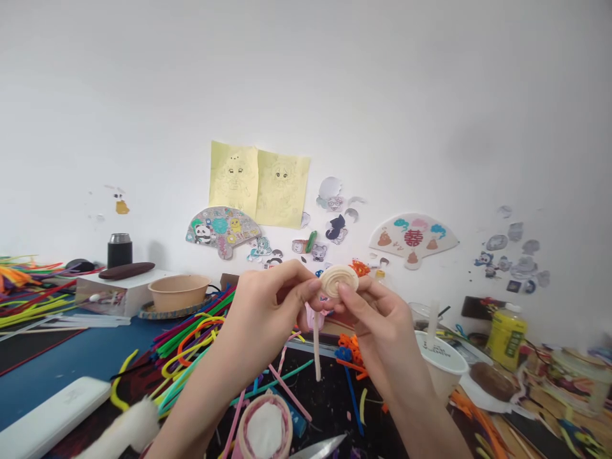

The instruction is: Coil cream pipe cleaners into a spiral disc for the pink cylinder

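Note:
Both my hands are raised over the desk and pinch the same cream pipe cleaner spiral (339,280), a flat coiled disc with a straight tail (316,347) hanging down. My left hand (268,312) grips the disc's left edge with thumb and fingers. My right hand (380,325) holds its right and lower edge, thumb pressed on the front. Under the hands lie loose pipe cleaners of many colours (201,344) on a dark mat.
A tan bowl (178,291) and a black flask (119,250) stand at the back left. A white lidded cup with a straw (442,357) and a yellow bottle (505,335) sit right. A pink tape roll (264,427) and scissor blade (321,447) lie near. Stickers cover the wall.

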Action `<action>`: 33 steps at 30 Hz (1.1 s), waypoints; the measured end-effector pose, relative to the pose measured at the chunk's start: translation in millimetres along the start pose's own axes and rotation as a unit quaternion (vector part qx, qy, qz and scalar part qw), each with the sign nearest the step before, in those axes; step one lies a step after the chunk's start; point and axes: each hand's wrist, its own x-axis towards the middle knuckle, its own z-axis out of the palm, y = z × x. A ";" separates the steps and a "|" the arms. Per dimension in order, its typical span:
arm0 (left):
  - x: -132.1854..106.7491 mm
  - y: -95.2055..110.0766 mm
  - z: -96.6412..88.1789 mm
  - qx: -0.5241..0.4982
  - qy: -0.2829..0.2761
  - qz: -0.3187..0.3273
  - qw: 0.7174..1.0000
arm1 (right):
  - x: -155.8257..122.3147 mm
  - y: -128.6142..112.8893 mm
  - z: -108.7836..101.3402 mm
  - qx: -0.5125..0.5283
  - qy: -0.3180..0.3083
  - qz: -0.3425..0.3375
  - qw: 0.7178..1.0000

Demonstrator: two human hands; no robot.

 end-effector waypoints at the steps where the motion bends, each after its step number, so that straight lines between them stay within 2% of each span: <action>1: 0.3 0.1 0.2 -0.002 0.002 0.000 1.000 | -0.3 0.3 0.6 0.004 0.002 -0.004 1.000; 12: 0.3 -4.8 3.2 -0.036 -0.002 -0.016 0.999 | -3.2 -2.1 8.2 0.018 0.049 -0.006 0.999; 19: 1.5 -5.4 3.6 -0.037 0.016 -0.021 0.999 | -4.2 2.3 5.6 0.022 0.023 0.006 0.999; 22: 0.9 -7.0 1.2 -0.016 0.015 -0.025 0.999 | -1.8 -1.9 -2.3 -0.029 -0.022 0.025 0.999; 25: -0.5 -6.8 -1.4 0.024 0.006 -0.033 0.999 | 0.8 -10.9 -11.4 -0.128 -0.062 0.024 0.990; 29: -1.2 -4.6 -1.4 0.067 -0.002 -0.026 0.997 | 3.8 -19.0 -19.0 -0.213 -0.034 -0.025 0.976; 33: -0.2 -3.5 2.0 0.075 0.013 -0.029 0.997 | 6.2 -18.0 -20.9 -0.193 -0.041 -0.026 0.980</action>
